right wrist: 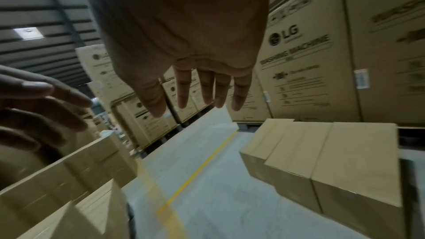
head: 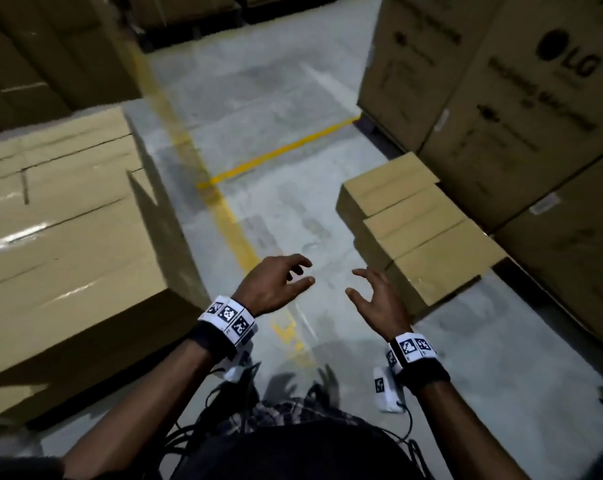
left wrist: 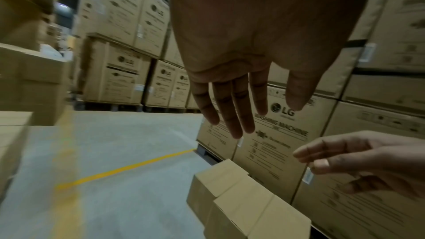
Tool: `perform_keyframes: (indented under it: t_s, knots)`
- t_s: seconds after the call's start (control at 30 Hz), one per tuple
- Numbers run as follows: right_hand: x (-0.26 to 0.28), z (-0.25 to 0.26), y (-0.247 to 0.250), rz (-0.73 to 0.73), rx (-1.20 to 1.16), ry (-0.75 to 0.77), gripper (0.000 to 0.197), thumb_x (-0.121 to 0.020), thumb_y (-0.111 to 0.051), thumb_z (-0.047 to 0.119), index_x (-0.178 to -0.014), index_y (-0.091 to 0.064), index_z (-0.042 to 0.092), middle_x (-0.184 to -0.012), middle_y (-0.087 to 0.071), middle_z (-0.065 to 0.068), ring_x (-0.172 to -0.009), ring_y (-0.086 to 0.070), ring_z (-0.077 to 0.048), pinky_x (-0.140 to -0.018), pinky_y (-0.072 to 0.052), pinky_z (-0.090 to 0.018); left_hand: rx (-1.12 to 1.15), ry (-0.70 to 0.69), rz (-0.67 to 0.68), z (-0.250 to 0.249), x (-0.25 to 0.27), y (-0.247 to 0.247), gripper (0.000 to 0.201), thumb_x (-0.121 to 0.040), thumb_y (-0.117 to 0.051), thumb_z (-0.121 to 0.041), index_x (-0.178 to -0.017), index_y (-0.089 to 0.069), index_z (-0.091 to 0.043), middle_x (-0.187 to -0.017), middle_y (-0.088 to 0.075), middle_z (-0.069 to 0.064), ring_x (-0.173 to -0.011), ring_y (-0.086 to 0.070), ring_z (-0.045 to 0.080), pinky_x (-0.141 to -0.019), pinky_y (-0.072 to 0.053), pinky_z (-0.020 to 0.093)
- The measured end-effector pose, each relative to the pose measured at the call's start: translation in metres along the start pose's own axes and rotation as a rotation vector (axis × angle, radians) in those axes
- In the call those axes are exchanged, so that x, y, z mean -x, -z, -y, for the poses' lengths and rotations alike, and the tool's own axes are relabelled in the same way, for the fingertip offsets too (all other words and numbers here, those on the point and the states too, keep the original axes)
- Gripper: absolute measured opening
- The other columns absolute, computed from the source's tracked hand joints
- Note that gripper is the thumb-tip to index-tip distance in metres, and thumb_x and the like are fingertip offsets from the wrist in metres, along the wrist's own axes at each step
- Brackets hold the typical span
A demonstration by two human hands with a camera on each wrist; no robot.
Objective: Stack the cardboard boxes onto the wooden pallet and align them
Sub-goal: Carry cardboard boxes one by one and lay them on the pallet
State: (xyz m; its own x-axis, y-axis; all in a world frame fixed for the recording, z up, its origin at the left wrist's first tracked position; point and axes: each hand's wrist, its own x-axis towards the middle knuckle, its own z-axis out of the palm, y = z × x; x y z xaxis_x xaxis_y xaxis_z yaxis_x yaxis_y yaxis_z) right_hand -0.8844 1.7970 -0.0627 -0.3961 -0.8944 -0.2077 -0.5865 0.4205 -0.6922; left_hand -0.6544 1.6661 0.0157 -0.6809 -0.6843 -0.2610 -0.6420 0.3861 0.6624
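1. Reaching out over the grey concrete floor (head: 293, 109), the left hand (head: 272, 285) and the right hand (head: 376, 299) hover side by side, palms turned toward each other, fingers loosely spread, neither one grasping or touching anything.
2. The small plain tan cardboard boxes (head: 417, 226) sit in a row on the floor, ahead and to the right of both hands; the head view shows three of them, packed side against side.
3. The row's long axis runs from the near right away toward the tall printed washing-machine cartons (head: 521, 109) just behind it. Its nearest box lies just beside the right hand, so that hand is plainly the closer one; the left would have to cross over.
4. The stack of large taped tan cardboard boxes (head: 68, 216) stands to the left, well apart from the small row across the yellow painted floor lines (head: 279, 152). At least two layers show in the right wrist view, but an exact count is not possible.
5. No wooden pallet can be made out under that stack. My reading is that the small boxes belong there, and picking up the nearest one comes next.
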Motion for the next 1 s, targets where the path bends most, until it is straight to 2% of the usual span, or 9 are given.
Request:
perform_keyframes:
  t_s: [0.2,0.33,0.4,0.5,0.6,0.73,0.8,0.9,1.0]
  knots:
    - [-0.013,-0.071,0.048,-0.169,-0.125,-0.234,0.042,-0.093,-0.074,0.037,-0.132,-0.065,0.026,-0.142,-0.060,-0.002,-0.135,-0.051,-0.023,-0.110,-0.040,-0.035,-0.042,-0.088,0.207,-0.061,-0.088,-0.042,0.038,-0.099,-0.063,-0.049,-0.130,-0.065,-0.028,-0.114,-0.072,-0.006,-0.095,-0.069,0.015,-0.088,-0.055,0.038]
    - [-0.024,-0.118,0.080,-0.311,-0.242,-0.441,0.042,-0.090,-0.075,0.041,-0.129,-0.065,0.030,-0.138,-0.062,0.000,-0.130,-0.055,-0.026,-0.110,-0.044,-0.045,-0.082,-0.157,0.354,-0.093,-0.174,-0.080,0.046,-0.093,-0.059,-0.057,-0.126,-0.066,-0.028,-0.111,-0.073,-0.007,-0.092,-0.070,0.013,-0.087,-0.056,0.037]
    - [-0.035,-0.143,0.097,-0.364,-0.258,-0.524,0.040,-0.091,-0.075,0.038,-0.128,-0.065,0.028,-0.136,-0.063,0.000,-0.130,-0.055,-0.025,-0.111,-0.043,-0.043,-0.087,-0.185,0.434,-0.110,-0.222,-0.104,0.049,-0.091,-0.056,-0.059,-0.126,-0.066,-0.027,-0.111,-0.073,-0.006,-0.092,-0.071,0.013,-0.087,-0.056,0.038]
    - [-0.056,-0.174,0.119,-0.378,-0.252,-0.634,0.040,-0.093,-0.075,0.033,-0.130,-0.065,0.023,-0.138,-0.062,-0.002,-0.131,-0.054,-0.024,-0.113,-0.040,-0.039,-0.133,-0.213,0.554,-0.129,-0.294,-0.138,0.042,-0.097,-0.061,-0.052,-0.128,-0.066,-0.024,-0.115,-0.074,-0.002,-0.096,-0.071,0.016,-0.089,-0.055,0.039]
    - [-0.085,-0.207,0.130,-0.348,-0.238,-0.762,0.044,-0.093,-0.076,0.031,-0.132,-0.065,0.017,-0.138,-0.062,-0.006,-0.131,-0.055,-0.028,-0.111,-0.040,-0.038,-0.165,-0.188,0.634,-0.142,-0.357,-0.170,0.042,-0.098,-0.063,-0.051,-0.129,-0.066,-0.022,-0.116,-0.074,0.000,-0.100,-0.071,0.019,-0.088,-0.054,0.034]
    - [-0.144,-0.270,0.126,-0.295,-0.275,-0.908,0.052,-0.095,-0.072,0.035,-0.141,-0.058,0.017,-0.147,-0.056,-0.007,-0.133,-0.054,-0.029,-0.109,-0.037,-0.032,-0.225,-0.193,0.741,-0.141,-0.431,-0.233,0.042,-0.098,-0.063,-0.051,-0.128,-0.066,-0.021,-0.116,-0.073,0.000,-0.104,-0.069,0.020,-0.082,-0.046,0.026]
    - [-0.172,-0.303,0.114,-0.260,-0.299,-0.953,0.057,-0.097,-0.069,0.036,-0.147,-0.051,0.018,-0.152,-0.051,-0.009,-0.138,-0.049,-0.031,-0.110,-0.037,-0.034,-0.285,-0.221,0.802,-0.132,-0.461,-0.263,0.042,-0.098,-0.064,-0.050,-0.128,-0.065,-0.021,-0.117,-0.072,0.002,-0.107,-0.067,0.022,-0.081,-0.044,0.026]
    - [-0.215,-0.368,0.078,-0.202,-0.337,-1.054,0.066,-0.097,-0.068,0.036,-0.155,-0.041,0.017,-0.154,-0.047,-0.013,-0.137,-0.049,-0.034,-0.108,-0.040,-0.037,-0.331,-0.161,0.858,-0.102,-0.520,-0.323,0.040,-0.098,-0.066,-0.043,-0.129,-0.064,-0.017,-0.118,-0.071,0.008,-0.112,-0.065,0.027,-0.089,-0.046,0.029]
    - [-0.252,-0.431,0.036,-0.154,-0.351,-1.100,0.075,-0.096,-0.068,0.041,-0.159,-0.034,0.019,-0.155,-0.045,-0.014,-0.138,-0.048,-0.036,-0.108,-0.044,-0.043,-0.354,-0.088,0.821,-0.061,-0.575,-0.382,0.043,-0.097,-0.067,-0.042,-0.130,-0.063,-0.014,-0.119,-0.071,0.010,-0.116,-0.065,0.031,-0.096,-0.048,0.032]
